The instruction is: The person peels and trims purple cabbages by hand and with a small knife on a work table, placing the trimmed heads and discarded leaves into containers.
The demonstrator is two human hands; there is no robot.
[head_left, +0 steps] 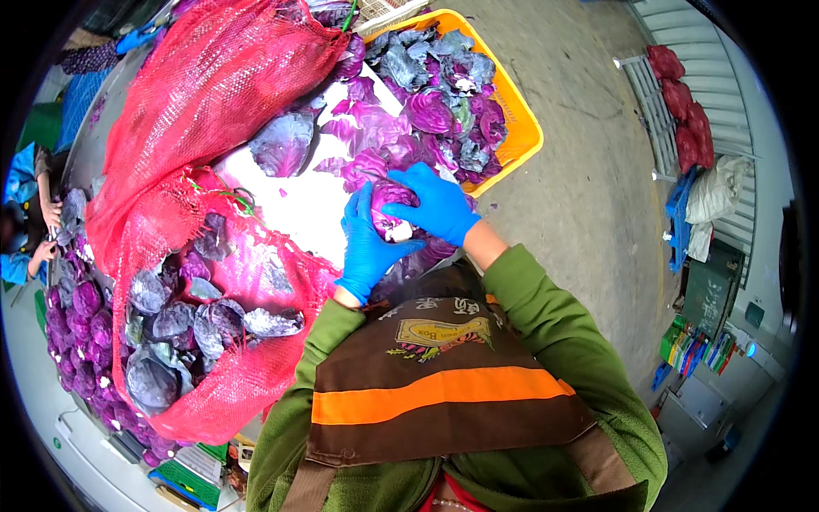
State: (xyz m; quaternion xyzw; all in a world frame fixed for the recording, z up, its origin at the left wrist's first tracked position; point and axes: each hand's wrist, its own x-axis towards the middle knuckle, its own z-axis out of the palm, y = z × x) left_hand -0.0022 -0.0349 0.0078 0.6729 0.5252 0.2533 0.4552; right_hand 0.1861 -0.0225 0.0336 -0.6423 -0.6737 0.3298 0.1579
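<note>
Between my gloved hands sits a purple cabbage (390, 198), with a pale stem end showing at its lower side. My left hand (367, 246) in a blue glove cups its left side, thumb stretched beneath. From the upper right my right hand (435, 203), also gloved in blue, curls its fingers over the cabbage; what lies under them is hidden. Loose purple leaves (367, 128) are scattered on the white surface (294, 213) just beyond. To the left, an open red mesh bag (217, 380) holds several cabbages with dull outer leaves (153, 380).
A yellow crate (525, 128) full of trimmed leaves stands at the far right of the work surface. Another bulging red mesh bag (213, 77) lies far left. Beyond the bags are heaped peeled cabbages (85, 328) and a co-worker's hands (47, 230). Red sacks (687, 111) rest across the floor.
</note>
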